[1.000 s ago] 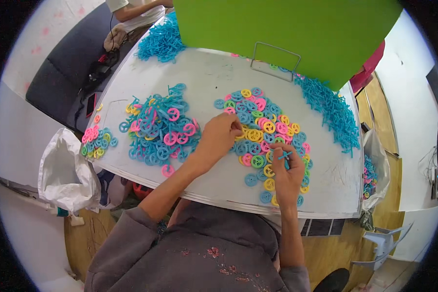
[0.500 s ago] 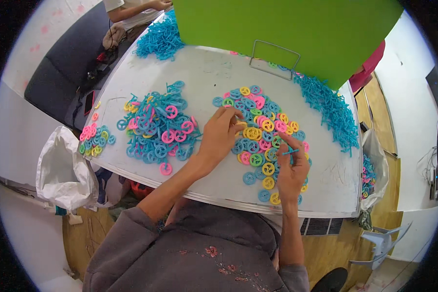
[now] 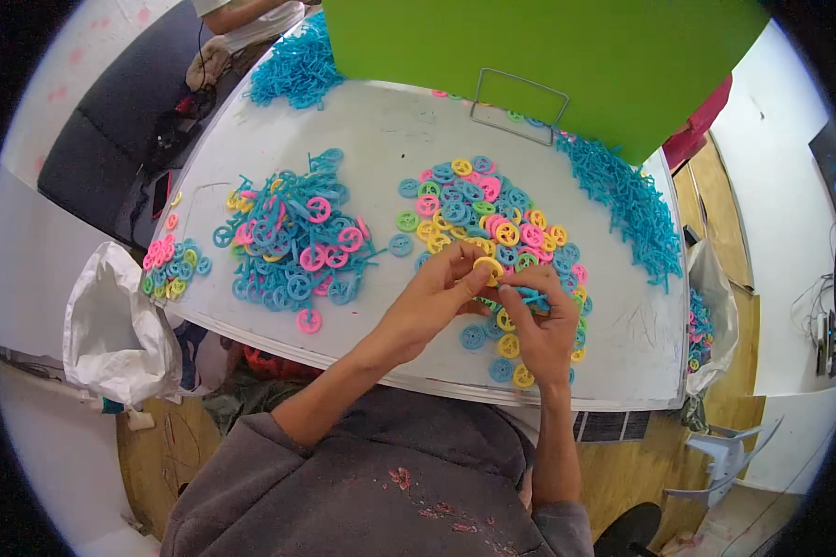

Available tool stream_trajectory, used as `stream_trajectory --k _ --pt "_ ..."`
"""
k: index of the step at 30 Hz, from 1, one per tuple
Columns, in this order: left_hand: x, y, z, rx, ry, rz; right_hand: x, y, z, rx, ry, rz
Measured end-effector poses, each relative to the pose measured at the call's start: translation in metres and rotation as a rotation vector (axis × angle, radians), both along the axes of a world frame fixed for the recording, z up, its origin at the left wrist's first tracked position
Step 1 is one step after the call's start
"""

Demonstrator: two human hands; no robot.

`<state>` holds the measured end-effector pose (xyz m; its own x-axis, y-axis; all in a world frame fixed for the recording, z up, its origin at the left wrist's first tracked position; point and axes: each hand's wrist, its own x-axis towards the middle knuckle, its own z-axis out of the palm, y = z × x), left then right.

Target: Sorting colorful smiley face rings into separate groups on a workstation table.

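Pinched in the fingers of my left hand (image 3: 424, 314) is a yellow plastic wheel (image 3: 489, 271). My right hand (image 3: 548, 332) holds a small blue plastic stick (image 3: 532, 296) right beside the wheel, partly hidden by the fingers. The two hands meet over a spread of loose spoked wheels (image 3: 489, 189) in blue, yellow, pink and green. Left of my left hand lies a heap of wheels with sticks on them (image 3: 293, 246), mostly blue with some pink and yellow.
Loose blue sticks are piled at the far left (image 3: 297, 70) and along the right side (image 3: 627, 209) of the white table (image 3: 381, 121). A green board (image 3: 539, 56) stands at the back. White sacks hang at the left (image 3: 111, 325) and right (image 3: 715, 316). Another person's arm (image 3: 241, 14) shows at the far left.
My left hand has lifted a yellow wheel from the spread and moved nearer and rightward to my right hand. The right hand has turned inward, bringing the blue stick up to the wheel.
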<state>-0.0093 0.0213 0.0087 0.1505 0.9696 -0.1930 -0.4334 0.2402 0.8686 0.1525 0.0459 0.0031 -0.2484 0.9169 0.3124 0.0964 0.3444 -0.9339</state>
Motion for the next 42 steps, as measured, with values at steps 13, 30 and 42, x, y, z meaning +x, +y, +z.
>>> stream_trajectory --k 13,30,42 --pt "0.004 -0.002 -0.001 0.081 0.023 0.119 -0.007 -0.004 0.004 -0.289 0.283 -0.085" --pt "0.009 -0.002 -0.011 0.240 0.385 0.315 -0.006 -0.004 0.001 -0.446 0.034 -0.122" --pt "0.008 -0.008 -0.004 0.265 0.423 0.327 -0.005 -0.005 -0.002 0.302 -0.450 -0.241"
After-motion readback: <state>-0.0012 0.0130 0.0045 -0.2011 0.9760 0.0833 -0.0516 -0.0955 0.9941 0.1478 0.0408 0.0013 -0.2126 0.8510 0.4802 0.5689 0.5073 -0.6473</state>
